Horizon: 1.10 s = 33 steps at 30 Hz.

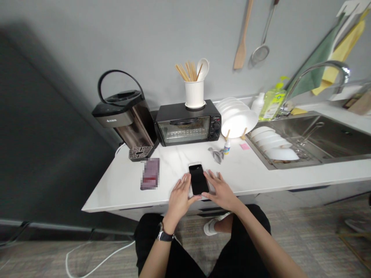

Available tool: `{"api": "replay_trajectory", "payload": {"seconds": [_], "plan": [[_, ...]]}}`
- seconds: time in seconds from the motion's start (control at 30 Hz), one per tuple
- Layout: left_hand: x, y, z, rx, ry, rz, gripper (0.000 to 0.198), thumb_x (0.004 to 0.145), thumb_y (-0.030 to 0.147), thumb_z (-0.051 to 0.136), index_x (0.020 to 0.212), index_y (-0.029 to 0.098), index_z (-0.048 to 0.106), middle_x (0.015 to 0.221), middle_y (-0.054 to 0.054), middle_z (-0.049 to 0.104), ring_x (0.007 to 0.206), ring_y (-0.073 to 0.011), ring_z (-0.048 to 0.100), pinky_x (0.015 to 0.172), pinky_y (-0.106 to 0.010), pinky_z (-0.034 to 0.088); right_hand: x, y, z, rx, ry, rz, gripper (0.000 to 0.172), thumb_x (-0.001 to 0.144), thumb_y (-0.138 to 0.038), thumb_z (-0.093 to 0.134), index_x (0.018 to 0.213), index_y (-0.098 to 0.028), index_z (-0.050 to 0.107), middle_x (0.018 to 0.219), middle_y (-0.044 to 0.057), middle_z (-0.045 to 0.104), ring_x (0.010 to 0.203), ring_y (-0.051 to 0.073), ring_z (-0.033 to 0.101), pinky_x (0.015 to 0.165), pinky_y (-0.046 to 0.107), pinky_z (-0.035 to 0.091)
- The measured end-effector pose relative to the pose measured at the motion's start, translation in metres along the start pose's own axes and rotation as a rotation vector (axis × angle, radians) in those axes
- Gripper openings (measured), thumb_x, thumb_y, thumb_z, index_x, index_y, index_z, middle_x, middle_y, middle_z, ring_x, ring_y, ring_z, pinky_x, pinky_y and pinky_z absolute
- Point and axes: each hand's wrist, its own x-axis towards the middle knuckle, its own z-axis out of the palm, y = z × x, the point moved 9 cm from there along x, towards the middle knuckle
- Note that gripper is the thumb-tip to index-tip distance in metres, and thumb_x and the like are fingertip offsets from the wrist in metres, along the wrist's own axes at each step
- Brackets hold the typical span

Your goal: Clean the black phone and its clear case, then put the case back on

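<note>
A phone with a dark screen lies flat on the white countertop, near its front edge. Against its left side rests my left hand, fingers stretched out and thumb by the lower edge. My right hand touches the right side with its fingers spread, its thumb also near the lower edge. Behind the phone to the right are a crumpled grey cloth and a small white bottle. A pink slip lies beside them. To the left is a blurred-out purple item.
At the back stand a water dispenser and a black toaster oven with a white utensil holder on top. Plates stand in a rack, right of the oven. A sink holds white bowls.
</note>
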Motion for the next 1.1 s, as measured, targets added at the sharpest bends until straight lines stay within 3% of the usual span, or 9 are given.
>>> {"api": "replay_trajectory", "payload": {"seconds": [0.07, 0.3, 0.5, 0.6, 0.77, 0.97, 1.1], "plan": [[0.001, -0.002, -0.001, -0.036, -0.004, -0.026, 0.095, 0.094, 0.063, 0.069, 0.168, 0.018, 0.029, 0.168, -0.021, 0.041, 0.157, -0.0334, 0.042, 0.130, -0.055, 0.035, 0.000, 0.001, 0.004, 0.001, -0.013, -0.013, 0.087, 0.096, -0.052, 0.074, 0.168, -0.025, 0.033, 0.163, 0.020, 0.048, 0.156, 0.036, 0.041, 0.129, 0.073, 0.021], [0.006, -0.007, -0.005, -0.162, 0.015, -0.105, 0.087, 0.093, 0.052, 0.073, 0.166, 0.021, 0.036, 0.167, -0.017, 0.045, 0.153, -0.0306, 0.048, 0.132, -0.054, 0.033, 0.004, -0.005, 0.004, -0.049, 0.059, -0.027, 0.076, 0.098, -0.049, 0.072, 0.164, -0.024, 0.042, 0.155, 0.019, 0.057, 0.147, 0.037, 0.054, 0.127, 0.075, 0.025], [0.007, -0.008, -0.007, -0.206, 0.048, -0.168, 0.084, 0.093, 0.049, 0.075, 0.165, 0.027, 0.039, 0.163, -0.013, 0.051, 0.149, -0.0309, 0.053, 0.132, -0.054, 0.033, 0.001, -0.011, 0.003, -0.059, 0.137, -0.036, 0.064, 0.102, -0.046, 0.067, 0.160, -0.027, 0.049, 0.153, 0.013, 0.061, 0.142, 0.033, 0.061, 0.124, 0.063, 0.043], [0.007, -0.007, -0.007, -0.185, 0.057, -0.138, 0.081, 0.093, 0.051, 0.075, 0.162, 0.024, 0.044, 0.163, -0.015, 0.051, 0.151, -0.0313, 0.051, 0.132, -0.054, 0.033, -0.001, -0.011, 0.002, -0.053, 0.145, -0.026, 0.063, 0.102, -0.047, 0.067, 0.159, -0.029, 0.050, 0.154, 0.012, 0.061, 0.142, 0.032, 0.061, 0.122, 0.060, 0.048], [0.004, -0.010, -0.006, -0.179, 0.070, -0.092, 0.081, 0.094, 0.053, 0.073, 0.163, 0.024, 0.041, 0.168, -0.016, 0.043, 0.157, -0.0314, 0.042, 0.131, -0.055, 0.035, -0.004, -0.012, 0.000, -0.035, 0.138, -0.031, 0.062, 0.102, -0.049, 0.066, 0.158, -0.026, 0.052, 0.156, 0.012, 0.059, 0.145, 0.032, 0.058, 0.124, 0.058, 0.045], [0.001, -0.002, -0.010, -0.151, 0.073, -0.006, 0.079, 0.095, 0.050, 0.073, 0.163, 0.023, 0.043, 0.164, -0.015, 0.050, 0.156, -0.0300, 0.044, 0.130, -0.052, 0.037, -0.007, -0.006, -0.003, 0.066, 0.106, 0.049, 0.065, 0.096, -0.053, 0.073, 0.151, -0.023, 0.057, 0.167, 0.015, 0.045, 0.145, 0.035, 0.058, 0.119, 0.056, 0.050], [0.004, 0.005, -0.009, -0.114, 0.070, 0.046, 0.076, 0.096, 0.051, 0.072, 0.161, 0.023, 0.046, 0.163, -0.015, 0.052, 0.154, -0.0304, 0.047, 0.128, -0.051, 0.042, -0.005, -0.005, -0.006, 0.116, 0.097, 0.096, 0.075, 0.093, -0.053, 0.076, 0.157, -0.024, 0.049, 0.163, 0.015, 0.051, 0.144, 0.036, 0.058, 0.118, 0.057, 0.051]]}}
